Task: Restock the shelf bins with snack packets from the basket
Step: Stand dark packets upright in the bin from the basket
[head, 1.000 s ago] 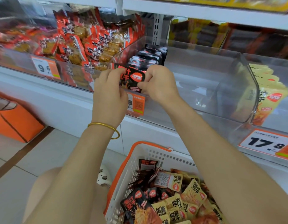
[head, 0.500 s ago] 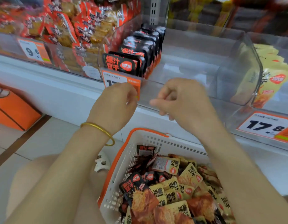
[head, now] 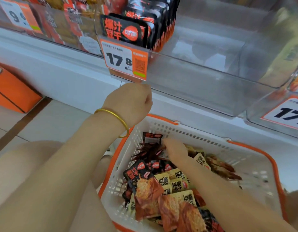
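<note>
— white shelf front, pale tiles below, and a clear bin (head: 211,67) up on the ledge. where are the hands?
— the right hand (head: 175,150) is down in the basket (head: 201,139), at its far end, lying over a heap of dark packets. the left hand (head: 128,102) hangs over the basket's far left corner, just under the price tag (head: 124,59).
— holding anything?
— the left, no. its fingers are curled under into a fist and nothing shows in it. the right is blurred at the fingertips, so i can't tell whether it has pinched a packet or only lies on them.
— and the stock?
— a row of black packets (head: 124,30) stands upright in the bin, faces to the front, right above the tag. it takes up only the bin's left end. in the basket, black ones (head: 139,172) and yellow ones (head: 176,181) lie flat and mixed. one upright packet (head: 152,137) stands on end against the far wall, just beside the right fingertips.
— so which way does the next one travel?
— up and to the left, i'd say. the heap is right under the right hand, so that hand is nearer for the pick. the row sits above the left fist, which is nearer for the placing. anything lifted flat would need standing on end, face forward, to match the row.
— any risk?
— the heap looks tangled. one pull could drag a neighbour out with it.
</note>
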Demonstrator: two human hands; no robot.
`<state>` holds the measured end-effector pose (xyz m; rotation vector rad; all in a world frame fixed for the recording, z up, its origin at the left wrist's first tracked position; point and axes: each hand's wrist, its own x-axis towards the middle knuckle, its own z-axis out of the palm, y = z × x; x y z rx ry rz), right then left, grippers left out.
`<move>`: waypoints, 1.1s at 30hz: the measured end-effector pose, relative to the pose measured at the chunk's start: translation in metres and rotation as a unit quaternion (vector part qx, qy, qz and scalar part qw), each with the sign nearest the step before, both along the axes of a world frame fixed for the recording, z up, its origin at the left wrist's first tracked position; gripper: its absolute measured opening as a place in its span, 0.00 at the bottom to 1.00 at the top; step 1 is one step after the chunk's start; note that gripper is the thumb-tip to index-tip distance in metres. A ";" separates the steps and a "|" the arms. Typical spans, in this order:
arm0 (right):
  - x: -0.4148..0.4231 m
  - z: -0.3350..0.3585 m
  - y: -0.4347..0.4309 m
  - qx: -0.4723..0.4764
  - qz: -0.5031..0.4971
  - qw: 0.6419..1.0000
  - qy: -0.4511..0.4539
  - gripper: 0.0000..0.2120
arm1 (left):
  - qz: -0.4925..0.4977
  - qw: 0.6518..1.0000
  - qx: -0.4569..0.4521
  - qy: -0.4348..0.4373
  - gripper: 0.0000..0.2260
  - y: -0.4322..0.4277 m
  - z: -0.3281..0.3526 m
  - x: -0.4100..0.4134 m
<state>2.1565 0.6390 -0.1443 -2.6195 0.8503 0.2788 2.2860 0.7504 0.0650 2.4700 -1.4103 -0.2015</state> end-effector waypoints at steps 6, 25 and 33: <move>-0.022 0.062 -0.022 0.135 0.027 0.956 -0.261 0.14 | -0.039 0.992 0.093 0.069 0.12 -0.007 -0.005 -0.006; -0.040 0.216 0.007 0.389 -0.059 0.802 -0.449 0.05 | -0.027 0.907 -0.246 0.340 0.27 0.004 0.032 -0.012; 0.033 0.289 -0.002 0.296 -0.098 0.765 -0.564 0.05 | 0.161 0.864 -0.458 0.134 0.08 0.008 0.042 0.022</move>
